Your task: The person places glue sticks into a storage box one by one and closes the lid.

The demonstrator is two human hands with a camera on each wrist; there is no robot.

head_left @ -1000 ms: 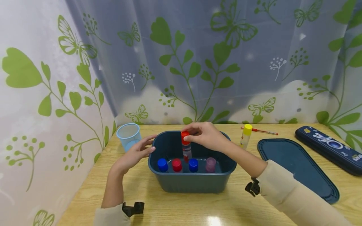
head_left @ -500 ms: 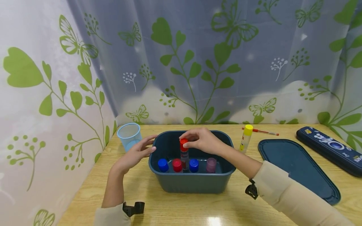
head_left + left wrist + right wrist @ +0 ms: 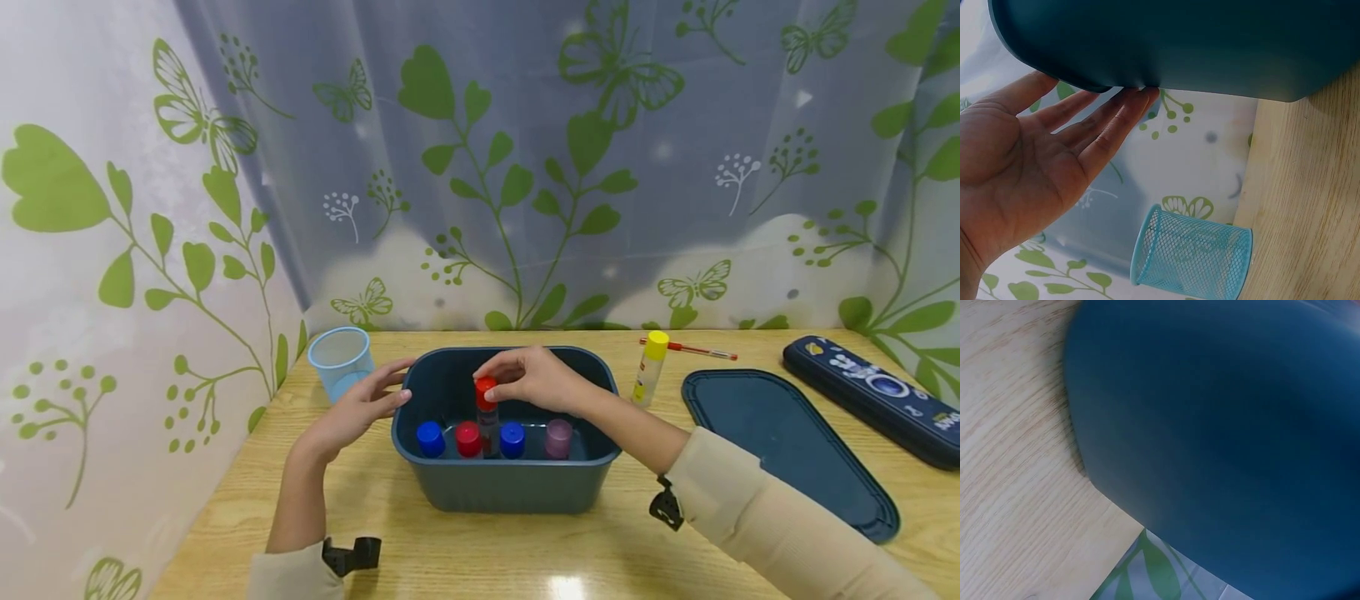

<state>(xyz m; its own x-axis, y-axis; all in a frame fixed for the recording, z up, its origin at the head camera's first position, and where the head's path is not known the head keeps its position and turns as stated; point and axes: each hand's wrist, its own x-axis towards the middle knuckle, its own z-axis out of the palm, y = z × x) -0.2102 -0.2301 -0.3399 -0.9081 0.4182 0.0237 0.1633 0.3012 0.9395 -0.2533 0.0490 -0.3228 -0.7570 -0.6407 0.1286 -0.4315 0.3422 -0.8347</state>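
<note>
A dark teal plastic bin (image 3: pixel 510 487) stands on the table in the head view. My right hand (image 3: pixel 536 379) reaches into it and pinches a red-capped glue stick (image 3: pixel 486 395) by its cap, upright. In front of that stick, along the near inner wall, stand a blue cap (image 3: pixel 431 437), a red cap (image 3: pixel 468 437), another blue cap (image 3: pixel 512 438) and a purple cap (image 3: pixel 558 437); the wall hides what is below them. With fairly straight fingers my left hand (image 3: pixel 1035 144) touches the bin's left end at the rim. The right wrist view shows only the bin's outer wall, no hand.
Behind the left hand stands a light blue mesh pen cup (image 3: pixel 341 358). Right of the bin are a yellow-capped glue stick (image 3: pixel 650 367), a red pen (image 3: pixel 697 347), a dark teal lid (image 3: pixel 787 450) and a navy pencil case (image 3: pixel 877 400). A patterned curtain (image 3: pixel 487 208) hangs behind the table.
My right hand has lowered the red-capped glue stick deeper into the bin and slightly toward me, just behind the row of caps. The left hand stays at the rim.
</note>
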